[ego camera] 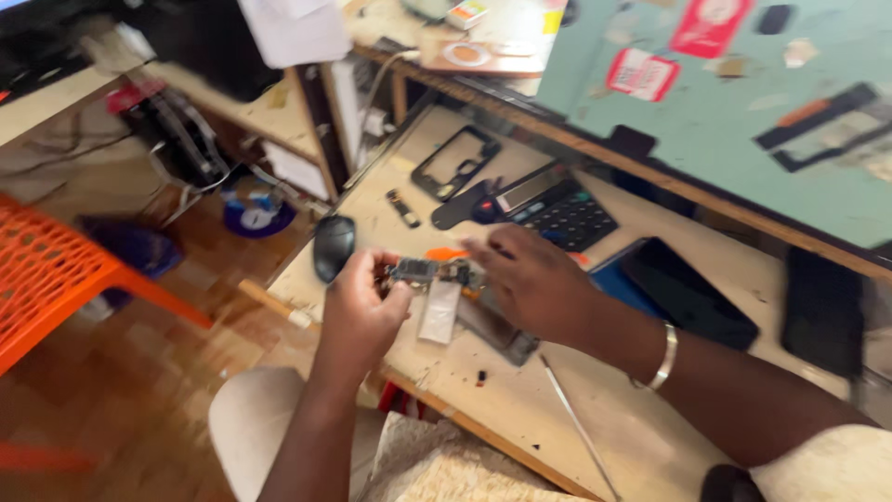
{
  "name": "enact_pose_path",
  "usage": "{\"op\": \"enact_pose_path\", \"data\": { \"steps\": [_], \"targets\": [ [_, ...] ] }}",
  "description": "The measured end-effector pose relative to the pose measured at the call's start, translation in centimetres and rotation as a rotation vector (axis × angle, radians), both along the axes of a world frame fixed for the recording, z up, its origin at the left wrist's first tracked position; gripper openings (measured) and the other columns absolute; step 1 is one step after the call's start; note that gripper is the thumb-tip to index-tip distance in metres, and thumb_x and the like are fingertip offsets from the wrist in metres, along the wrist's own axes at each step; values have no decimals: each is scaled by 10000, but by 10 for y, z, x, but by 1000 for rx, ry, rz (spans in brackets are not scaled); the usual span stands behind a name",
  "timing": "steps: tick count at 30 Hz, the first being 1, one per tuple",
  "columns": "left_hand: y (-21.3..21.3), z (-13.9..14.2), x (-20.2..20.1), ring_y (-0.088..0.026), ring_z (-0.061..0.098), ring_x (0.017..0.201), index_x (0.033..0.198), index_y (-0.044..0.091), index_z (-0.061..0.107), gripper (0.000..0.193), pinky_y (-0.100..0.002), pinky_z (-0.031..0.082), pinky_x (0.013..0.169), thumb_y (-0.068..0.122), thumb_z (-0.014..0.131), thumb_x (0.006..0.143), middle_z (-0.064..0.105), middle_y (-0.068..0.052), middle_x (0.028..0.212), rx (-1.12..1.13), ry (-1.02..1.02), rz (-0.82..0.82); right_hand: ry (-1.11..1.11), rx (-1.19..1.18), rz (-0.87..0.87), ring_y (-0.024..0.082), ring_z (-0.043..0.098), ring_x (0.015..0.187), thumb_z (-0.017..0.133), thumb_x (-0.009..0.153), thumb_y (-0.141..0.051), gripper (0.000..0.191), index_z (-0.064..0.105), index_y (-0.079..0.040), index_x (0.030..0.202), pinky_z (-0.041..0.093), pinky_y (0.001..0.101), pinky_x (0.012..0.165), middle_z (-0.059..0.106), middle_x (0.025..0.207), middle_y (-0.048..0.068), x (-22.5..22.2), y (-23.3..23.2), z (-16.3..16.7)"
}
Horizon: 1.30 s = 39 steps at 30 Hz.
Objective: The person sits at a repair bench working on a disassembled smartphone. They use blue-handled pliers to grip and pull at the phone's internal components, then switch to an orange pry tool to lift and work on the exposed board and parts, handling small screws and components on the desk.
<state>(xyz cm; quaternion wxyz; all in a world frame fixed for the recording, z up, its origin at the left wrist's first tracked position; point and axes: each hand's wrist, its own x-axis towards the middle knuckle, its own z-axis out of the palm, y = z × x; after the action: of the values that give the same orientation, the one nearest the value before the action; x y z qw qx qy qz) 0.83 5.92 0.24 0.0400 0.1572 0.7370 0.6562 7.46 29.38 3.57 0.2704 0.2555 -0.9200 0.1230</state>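
Surface: cluttered wooden workbench [520, 390]
Left hand [358, 311]: fingers pinching small circuit board [415, 270]
Right hand [530, 279]: fingertips on board, grip blurred
Nearby: calculator [565, 216]

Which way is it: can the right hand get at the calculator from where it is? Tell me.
Probably yes. The right hand hovers just in front of the calculator, and nothing stands between them on the table.

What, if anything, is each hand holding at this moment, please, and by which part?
The left hand pinches a small circuit board by its left end. The right hand rests fingertips on its other end; blur hides any firm hold.
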Motion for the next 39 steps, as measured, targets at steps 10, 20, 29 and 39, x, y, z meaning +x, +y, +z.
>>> {"op": "enact_pose_path", "data": {
  "steps": [10,20,29,39],
  "targets": [
    [-15,9,3,-75,613,624,1144,43,717,291,-247,521,583,46,657,860,670,-55,722,-65,68,-25,-393,-138,-6,338,681,769,631,827,-43,653,478,-36,1462,566,409,647,645,1040,201,18,-26,7],
    [-16,11,5,-86,712,571,982,21,690,166,-260,562,537,127,693,854,712,-45,732,-64,-32,23,-414,105,-202,297,674,626,667,831,-131,654,509,-92,1464,539,429,550,687,765,99,24,-44,10],
    [-16,5,6,-145,656,562,970,53,751,240,-297,533,567,184,727,771,676,-91,660,-200,237,-24,-267,180,-187,288,652,570,653,857,-191,548,605,-60,1387,532,426,520,665,666,82,22,-53,5],
    [-14,8,4,-181,670,549,959,56,768,229,-327,528,552,193,701,787,682,-109,654,-266,212,-14,-318,266,-304,290,654,554,609,943,-288,530,560,-32,1405,526,438,508,669,643,81,22,-51,0]
  ]
}}
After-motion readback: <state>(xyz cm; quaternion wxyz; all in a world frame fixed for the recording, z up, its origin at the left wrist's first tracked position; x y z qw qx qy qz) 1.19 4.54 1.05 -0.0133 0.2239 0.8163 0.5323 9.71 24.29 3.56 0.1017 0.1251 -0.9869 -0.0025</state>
